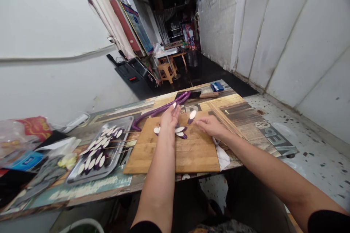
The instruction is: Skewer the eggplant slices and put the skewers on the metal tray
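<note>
A wooden cutting board point(188, 153) lies on the table in front of me with a few purple-skinned eggplant slices point(180, 131) on its far part. My left hand point(170, 117) rests over those slices, fingers curled, with a slice at its fingertips. My right hand point(209, 125) sits at the board's right edge, fingers closed in a pinch; what it holds is too small to make out. One slice point(192, 115) stands just left of it. Whole long eggplants point(164, 108) lie beyond the board.
A metal tray point(120, 149) at left holds several skewered eggplant slices. A bundle of bamboo skewers point(225, 119) lies right of the board. A knife point(207, 95) and blue box point(217, 86) sit at the far edge. Bags clutter the far left.
</note>
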`<state>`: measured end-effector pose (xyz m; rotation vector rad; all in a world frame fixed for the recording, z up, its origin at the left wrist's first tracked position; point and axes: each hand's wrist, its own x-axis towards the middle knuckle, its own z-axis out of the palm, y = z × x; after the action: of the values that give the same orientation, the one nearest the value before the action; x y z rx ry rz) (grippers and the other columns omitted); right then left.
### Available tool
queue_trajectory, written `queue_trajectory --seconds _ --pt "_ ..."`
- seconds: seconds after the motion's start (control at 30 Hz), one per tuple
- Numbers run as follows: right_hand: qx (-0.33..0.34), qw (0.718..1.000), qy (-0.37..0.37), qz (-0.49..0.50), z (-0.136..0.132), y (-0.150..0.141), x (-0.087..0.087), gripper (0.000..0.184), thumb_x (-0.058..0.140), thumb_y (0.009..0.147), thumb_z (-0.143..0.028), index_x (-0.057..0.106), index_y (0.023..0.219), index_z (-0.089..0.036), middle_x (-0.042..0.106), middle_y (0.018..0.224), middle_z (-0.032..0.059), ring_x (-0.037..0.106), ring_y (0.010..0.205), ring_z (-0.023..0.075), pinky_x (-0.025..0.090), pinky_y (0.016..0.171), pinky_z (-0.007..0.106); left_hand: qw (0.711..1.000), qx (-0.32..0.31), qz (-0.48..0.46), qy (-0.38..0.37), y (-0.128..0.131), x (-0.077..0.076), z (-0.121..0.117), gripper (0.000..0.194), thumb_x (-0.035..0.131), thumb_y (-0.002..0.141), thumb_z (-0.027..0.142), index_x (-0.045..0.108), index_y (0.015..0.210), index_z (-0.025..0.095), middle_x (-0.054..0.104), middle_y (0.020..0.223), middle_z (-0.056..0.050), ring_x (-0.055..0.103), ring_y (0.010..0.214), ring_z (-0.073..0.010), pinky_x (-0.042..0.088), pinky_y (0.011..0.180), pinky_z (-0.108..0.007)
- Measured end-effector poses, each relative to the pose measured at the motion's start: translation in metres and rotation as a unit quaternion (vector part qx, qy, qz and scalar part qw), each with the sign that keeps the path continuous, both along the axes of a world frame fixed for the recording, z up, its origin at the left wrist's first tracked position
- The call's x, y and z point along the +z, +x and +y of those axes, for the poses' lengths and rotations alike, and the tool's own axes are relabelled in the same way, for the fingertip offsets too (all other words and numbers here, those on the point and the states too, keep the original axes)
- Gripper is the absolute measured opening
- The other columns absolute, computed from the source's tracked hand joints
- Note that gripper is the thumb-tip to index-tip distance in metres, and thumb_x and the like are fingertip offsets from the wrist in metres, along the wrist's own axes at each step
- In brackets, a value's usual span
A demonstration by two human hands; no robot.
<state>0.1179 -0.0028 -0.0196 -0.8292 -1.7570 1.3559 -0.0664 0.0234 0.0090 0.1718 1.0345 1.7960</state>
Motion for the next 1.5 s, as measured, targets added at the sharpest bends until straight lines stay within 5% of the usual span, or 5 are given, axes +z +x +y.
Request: queue_trajectory --seconds 0.77,1.17,1.5 --pt "-0.013 1.000 -0.014 -0.019 -0.001 0.000 0.002 0.040 0.050 0.077 -0.044 0.069 0.088 -0.010 0.038 0.046 -0.0048 0.031 0.044 0.0100 0.022 0.042 0.022 0.997 0.013 0.064 0.028 0.001 -0.003 0.000 0.008 0.055 0.079 0.000 0.060 0.078 0.006 0.068 0.072 -0.008 0.069 0.068 -0.0176 0.057 0.072 -0.031" --pt "-0.029 0.998 0.058 -0.023 -0.001 0.001 0.001 0.034 0.048 0.080 -0.040 0.063 0.064 -0.014 0.040 0.049 -0.0031 0.034 0.048 0.0101 0.024 0.045 0.022 0.994 -0.006 0.103 0.025 0.005 -0.003 0.001 0.009 0.056 0.078 0.000 0.060 0.074 0.006 0.067 0.072 -0.009 0.069 0.072 -0.0201 0.055 0.078 -0.035" --pt "-0.061 0.994 0.084 -0.039 0.002 -0.001 -0.005 0.031 0.047 0.080 -0.033 0.071 0.081 -0.012 0.046 0.053 -0.0028 0.040 0.051 0.0117 0.029 0.049 0.022 0.992 -0.038 0.116 0.035 0.013 -0.003 -0.001 0.008 0.057 0.078 0.001 0.060 0.076 0.007 0.067 0.072 -0.007 0.069 0.069 -0.0184 0.055 0.077 -0.034"
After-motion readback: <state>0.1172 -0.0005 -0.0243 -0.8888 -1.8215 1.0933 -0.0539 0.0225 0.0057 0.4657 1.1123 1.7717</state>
